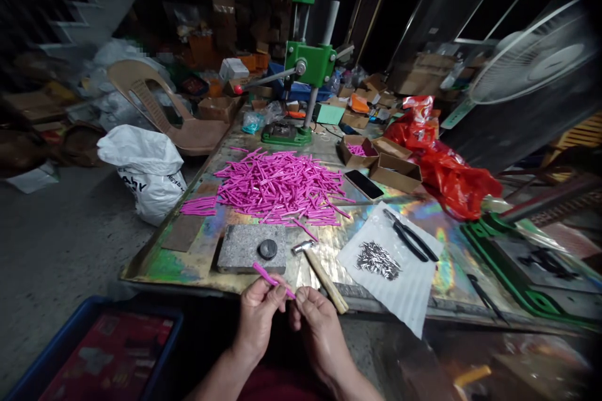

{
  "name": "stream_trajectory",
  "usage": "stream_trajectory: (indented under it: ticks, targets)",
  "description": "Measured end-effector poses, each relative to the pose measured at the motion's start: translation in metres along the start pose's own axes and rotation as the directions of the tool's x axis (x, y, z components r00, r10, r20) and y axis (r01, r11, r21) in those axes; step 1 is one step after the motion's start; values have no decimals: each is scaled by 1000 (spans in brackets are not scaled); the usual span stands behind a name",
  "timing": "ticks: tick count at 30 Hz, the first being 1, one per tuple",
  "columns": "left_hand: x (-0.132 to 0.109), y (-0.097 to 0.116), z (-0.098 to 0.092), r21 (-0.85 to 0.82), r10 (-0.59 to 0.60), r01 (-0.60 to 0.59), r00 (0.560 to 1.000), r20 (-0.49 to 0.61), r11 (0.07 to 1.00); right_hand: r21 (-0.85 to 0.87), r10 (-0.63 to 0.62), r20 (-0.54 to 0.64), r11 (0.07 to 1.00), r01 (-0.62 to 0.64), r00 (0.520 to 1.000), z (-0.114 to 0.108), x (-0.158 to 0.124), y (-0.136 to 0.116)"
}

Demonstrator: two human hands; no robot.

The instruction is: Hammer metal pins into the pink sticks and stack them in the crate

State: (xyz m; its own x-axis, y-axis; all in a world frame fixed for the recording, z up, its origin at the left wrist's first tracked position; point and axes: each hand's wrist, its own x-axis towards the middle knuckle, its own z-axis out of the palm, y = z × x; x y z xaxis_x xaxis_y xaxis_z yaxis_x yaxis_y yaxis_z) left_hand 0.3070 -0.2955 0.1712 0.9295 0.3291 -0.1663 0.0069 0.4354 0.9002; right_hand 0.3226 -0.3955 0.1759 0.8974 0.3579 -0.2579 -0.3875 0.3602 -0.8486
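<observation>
Head view: pink tube (264, 273) slanting, just off near right corner of stone block (239, 247).
Left hand (262, 307): pinching pink tube midway, thumb against fingers.
Right hand (318, 318): pinching at near end of pink tube; cannot tell what else between fingertips.
Near end: best gripped close to tip, kept in line; likely to buckle if forced askew.

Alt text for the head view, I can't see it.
The left hand pinches a pink stick, one end at the right hand, at a cluttered bench. On it lie a heap of similar sticks, a gray block, a hammer, and a white sheet with small metal pieces and pliers.
</observation>
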Motion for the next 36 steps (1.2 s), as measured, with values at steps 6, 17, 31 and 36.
stream_trajectory:
  ticks: [6,17,31,36]
  targets:
    - [3,0,-3,80,28,-26,999,-26,996,82,28,65,996,-34,998,-3,5,0]
    - [3,7,-3,-18,-45,44,996,-74,999,-46,34,84,998,-30,996,-3,13,10]
    - [58,31,-25,260,276,-218,937,-214,941,-144,35,31,989,-30,999,-12,12,6]
    - [64,30,-27,310,311,-241,930,-199,920,-176,32,18,984,-28,999,-20,9,8]
